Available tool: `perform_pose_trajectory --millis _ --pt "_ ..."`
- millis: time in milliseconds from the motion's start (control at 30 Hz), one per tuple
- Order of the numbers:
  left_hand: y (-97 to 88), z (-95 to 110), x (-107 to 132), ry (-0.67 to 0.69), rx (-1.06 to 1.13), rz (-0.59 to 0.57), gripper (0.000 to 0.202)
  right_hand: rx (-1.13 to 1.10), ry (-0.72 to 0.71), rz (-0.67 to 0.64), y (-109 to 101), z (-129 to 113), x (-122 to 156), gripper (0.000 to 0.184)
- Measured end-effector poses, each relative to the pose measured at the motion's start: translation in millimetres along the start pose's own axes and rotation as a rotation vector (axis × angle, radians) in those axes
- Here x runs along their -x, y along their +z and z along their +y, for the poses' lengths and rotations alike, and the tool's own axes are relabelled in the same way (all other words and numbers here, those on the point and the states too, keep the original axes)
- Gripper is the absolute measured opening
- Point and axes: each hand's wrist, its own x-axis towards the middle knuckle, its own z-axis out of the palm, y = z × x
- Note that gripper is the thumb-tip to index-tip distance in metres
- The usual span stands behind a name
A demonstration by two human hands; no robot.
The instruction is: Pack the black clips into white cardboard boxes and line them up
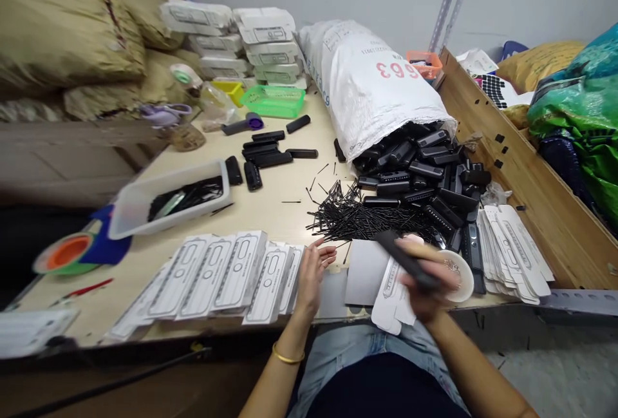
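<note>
A white sack (371, 93) lies on the table (255, 212), black cases (394, 187) heaped at its mouth. In front of the sack are a pile of black sticks (352, 215), a bowl (468, 277) and the person's hands, the left hand (313, 271) with fingers spread just beside a row of boxes (241, 270), the right hand (437, 276) blurred and gripping a dark case (404, 257). Left of the sack stand stacked cartons (271, 35), a green tray (290, 109) and, farther off, a white tub (132, 212); right of the sack runs a wooden board (531, 192), with flat cartons (514, 250) in front of it.
</note>
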Motion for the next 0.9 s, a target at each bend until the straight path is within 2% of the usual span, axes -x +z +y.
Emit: perform_pose_trajectory --millis 67,167,233,367,500,667,900 --pt "5.8 0.3 5.9 -0.003 -0.015 -0.010 0.045 0.026 0.061 -0.097 17.6 6.0 7.3 0.029" --pt "21.1 1.6 6.9 -0.054 0.005 -0.104 0.044 0.057 0.416 0.046 28.8 10.8 -5.3 0.038" --pt "29.7 3.0 3.6 -0.095 0.047 -0.173 0.043 -0.090 0.569 0.134 23.3 9.9 -21.5 0.041" --pt "42.0 8.3 -0.8 -0.146 0.110 -0.317 0.041 -0.424 0.737 0.154 8.4 5.8 -44.1 0.041" --pt "55.3 17.1 1.0 -0.192 0.066 -0.437 0.044 -0.490 0.776 0.219 7.6 9.0 -47.2 0.043" --pt "69.7 22.1 -1.6 -0.185 -0.153 -0.457 0.042 -0.531 0.766 0.254 7.8 12.9 -47.6 0.044" --pt "79.1 23.8 1.0 -0.352 0.035 -0.524 0.038 -0.741 0.673 0.213 -1.3 -1.4 -66.0 0.042"
